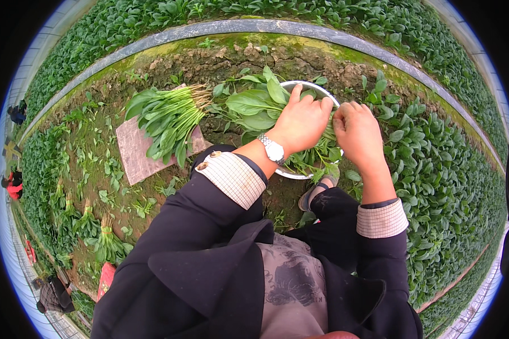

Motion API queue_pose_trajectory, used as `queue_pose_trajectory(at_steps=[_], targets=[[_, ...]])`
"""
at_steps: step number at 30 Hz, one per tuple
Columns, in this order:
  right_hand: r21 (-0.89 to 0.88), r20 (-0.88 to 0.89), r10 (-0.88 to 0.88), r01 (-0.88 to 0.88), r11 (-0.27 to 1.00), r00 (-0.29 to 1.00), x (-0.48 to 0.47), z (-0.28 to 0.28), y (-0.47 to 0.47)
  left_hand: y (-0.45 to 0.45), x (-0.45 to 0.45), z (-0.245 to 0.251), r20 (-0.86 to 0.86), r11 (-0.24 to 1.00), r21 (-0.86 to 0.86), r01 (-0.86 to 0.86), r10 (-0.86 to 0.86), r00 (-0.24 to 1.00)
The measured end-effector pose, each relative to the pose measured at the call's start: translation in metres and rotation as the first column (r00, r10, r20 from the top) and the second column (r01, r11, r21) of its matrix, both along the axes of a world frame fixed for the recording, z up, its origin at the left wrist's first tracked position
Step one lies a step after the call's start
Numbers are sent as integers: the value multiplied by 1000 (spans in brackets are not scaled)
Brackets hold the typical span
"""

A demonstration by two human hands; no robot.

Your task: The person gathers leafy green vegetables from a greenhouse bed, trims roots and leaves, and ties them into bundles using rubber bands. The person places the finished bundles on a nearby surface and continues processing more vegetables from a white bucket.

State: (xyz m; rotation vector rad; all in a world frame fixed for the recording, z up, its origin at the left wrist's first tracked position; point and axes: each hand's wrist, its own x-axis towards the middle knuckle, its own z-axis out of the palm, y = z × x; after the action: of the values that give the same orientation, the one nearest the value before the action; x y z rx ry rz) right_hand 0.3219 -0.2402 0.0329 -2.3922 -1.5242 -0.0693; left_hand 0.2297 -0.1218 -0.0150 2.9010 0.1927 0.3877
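Note:
My left hand (303, 120), with a wristwatch (274, 151) above it, is closed around a small bunch of spinach-like greens (252, 104). The broad leaves point left, and the stems run right beneath my fingers. My right hand (358, 133) is beside it with fingertips pinched together at the stem end. What exactly lies between those fingertips is hidden. Both hands are over a round pale basin (295, 174), which holds leafy scraps (307, 161). To the left, a larger pile of greens (169, 123) rests on a flat board (138, 150), its roots facing right.
Tied bunches of greens (107, 241) stand on the soil at lower left, near a red object (106, 277). Dense growing greens (432, 182) fill the right side. A dark curved strip (254, 26) borders the far bed. Other people (55, 294) are at the left edge.

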Motion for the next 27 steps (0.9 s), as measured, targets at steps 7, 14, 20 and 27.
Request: queue_pose_trajectory(at_steps=[7, 14, 20, 27], targets=[[-130, 48, -8, 14, 991, 999, -1, -11, 0, 2, -4, -3, -13, 999, 42, 32, -32, 999], [-66, -7, -264, 263, 963, 965, 12, -3, -2, 6, -4, -1, -34, 999, 42, 7, -6, 999], [19, 100, -414, 414, 910, 905, 55, -6, -24, 6, -6, 6, -76, 1000, 2, -11, 11, 997], [-10, -338, -26, 24, 1000, 941, 19, -1, -7, 5, -7, 4, -79, 1000, 11, 9, -8, 997]])
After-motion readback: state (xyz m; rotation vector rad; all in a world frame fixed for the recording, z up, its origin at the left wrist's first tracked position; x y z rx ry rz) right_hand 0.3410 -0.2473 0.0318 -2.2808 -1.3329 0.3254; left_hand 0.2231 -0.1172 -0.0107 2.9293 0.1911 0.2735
